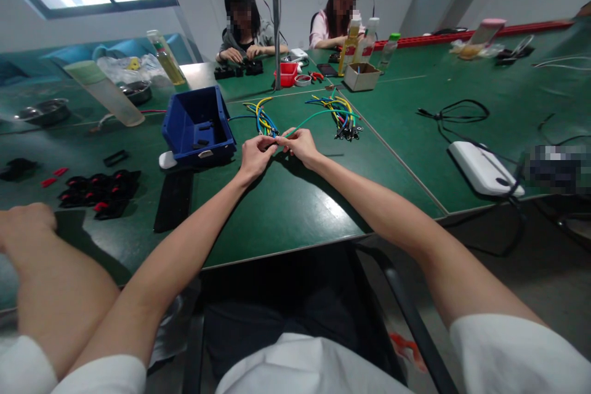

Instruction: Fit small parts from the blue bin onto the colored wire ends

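Note:
My left hand (pixel 256 159) and my right hand (pixel 300 146) meet at the fingertips over the green table. Between the thumb and fingers of my right hand is a green wire (pixel 318 113), which arcs away to the right. My left fingers are pinched together against the right ones; whatever they grip is too small to make out. Just behind my left hand lies a bunch of blue, yellow and green wires (pixel 261 116). Another bunch of wires (pixel 344 114), with dark metal ends, rests beyond my right hand.
Left of my hands stands a blue bin (pixel 198 126) with small black parts inside. A black phone (pixel 173 200) and black parts with red pieces (pixel 99 189) lie nearer. A white power bank (pixel 484 167) is at right. Two people sit across; another person's arm (pixel 60 283) enters at left.

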Motion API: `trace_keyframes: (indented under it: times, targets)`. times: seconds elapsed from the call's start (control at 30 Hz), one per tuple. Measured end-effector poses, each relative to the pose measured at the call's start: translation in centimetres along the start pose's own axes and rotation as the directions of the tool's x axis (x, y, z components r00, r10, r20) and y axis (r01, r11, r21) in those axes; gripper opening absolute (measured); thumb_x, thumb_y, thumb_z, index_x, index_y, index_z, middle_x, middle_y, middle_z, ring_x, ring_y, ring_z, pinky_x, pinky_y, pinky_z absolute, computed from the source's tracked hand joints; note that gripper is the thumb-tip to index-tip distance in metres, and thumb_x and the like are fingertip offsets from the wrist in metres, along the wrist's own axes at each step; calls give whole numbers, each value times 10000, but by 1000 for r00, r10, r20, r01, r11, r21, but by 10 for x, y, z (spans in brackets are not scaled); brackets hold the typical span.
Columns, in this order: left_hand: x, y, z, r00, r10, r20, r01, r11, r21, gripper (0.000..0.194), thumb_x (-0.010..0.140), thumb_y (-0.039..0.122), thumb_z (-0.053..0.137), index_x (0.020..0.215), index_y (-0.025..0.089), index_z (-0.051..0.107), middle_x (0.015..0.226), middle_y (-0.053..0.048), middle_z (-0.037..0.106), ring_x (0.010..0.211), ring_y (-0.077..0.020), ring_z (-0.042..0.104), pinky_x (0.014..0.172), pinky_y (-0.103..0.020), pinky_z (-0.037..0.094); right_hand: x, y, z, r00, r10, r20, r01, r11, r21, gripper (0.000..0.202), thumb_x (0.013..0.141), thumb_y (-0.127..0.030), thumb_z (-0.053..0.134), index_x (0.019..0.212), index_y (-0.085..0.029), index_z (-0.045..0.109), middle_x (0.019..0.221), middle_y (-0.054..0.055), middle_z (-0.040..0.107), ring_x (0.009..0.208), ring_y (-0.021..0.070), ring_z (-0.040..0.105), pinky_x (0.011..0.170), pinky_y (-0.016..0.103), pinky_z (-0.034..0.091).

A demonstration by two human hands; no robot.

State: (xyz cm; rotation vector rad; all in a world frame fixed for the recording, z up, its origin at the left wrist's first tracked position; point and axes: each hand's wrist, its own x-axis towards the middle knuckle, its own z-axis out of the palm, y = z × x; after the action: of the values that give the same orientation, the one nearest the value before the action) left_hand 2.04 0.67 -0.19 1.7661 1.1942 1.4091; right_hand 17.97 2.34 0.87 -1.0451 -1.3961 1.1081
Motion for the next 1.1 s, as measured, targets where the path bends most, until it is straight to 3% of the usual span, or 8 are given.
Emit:
trace_keyframes:
  times: [0.2, 0.37, 0.53, 0.73, 0.87, 1.1]
  targets:
    - [1, -3, 0, 1000, -3, 21, 3, 1000, -14, 246, 747, 197, 658, 971, 130, 737, 979, -97, 757, 903, -228, 721, 866, -363, 575, 0, -2, 0, 1000, 27, -12, -27, 1000, 8, 409, 681, -513, 819, 734, -143, 653, 588, 2, 618, 502, 91, 542, 418, 177, 366]
    - [3, -11, -1, 996, -4, 88, 9, 998, -65, 455, 677, 52, 499, 1046, 146, 750, 1050, -76, 749, 979, -227, 710, 910, -376, 574, 1, 1, 0, 998, 36, -55, -34, 999, 31, 390, 681, -493, 820, 753, -148, 651, 578, 1, 622, 479, 92, 536, 390, 173, 354]
    - [5, -11, 0, 991, -79, 110, 92, 989, -119, 461, 696, 63, 498, 1075, 163, 740, 1036, -59, 749, 814, -185, 724, 823, -346, 595, 1, -1, -2, 997, 41, -66, -37, 998, 51, 317, 705, -418, 805, 757, -141, 657, 581, 0, 624, 480, 91, 542, 388, 169, 351]
    - [5, -8, -1, 989, -97, 108, 106, 991, -78, 380, 745, 99, 510, 1059, 153, 717, 1062, -79, 736, 747, -151, 707, 740, -288, 572, 0, -3, -4, 994, 75, -77, -71, 996, 52, 252, 736, -358, 789, 773, -143, 662, 560, -13, 613, 476, 82, 534, 400, 158, 337]
    - [5, -5, -2, 989, -132, 64, 133, 991, -13, 344, 764, 118, 469, 997, 154, 720, 946, -64, 740, 666, -135, 674, 655, -258, 543, -2, -2, -3, 996, 70, -62, -70, 998, -1, 259, 779, -391, 754, 803, -145, 677, 606, -5, 643, 483, 77, 538, 423, 161, 362]
    - [5, 2, -3, 987, -147, 67, 147, 989, 2, 341, 685, 136, 484, 921, 157, 729, 781, -33, 712, 615, -150, 644, 653, -283, 523, -2, 0, -2, 997, 40, -63, -43, 998, -35, 282, 804, -420, 719, 813, -142, 671, 688, 18, 670, 542, 90, 591, 424, 162, 362]
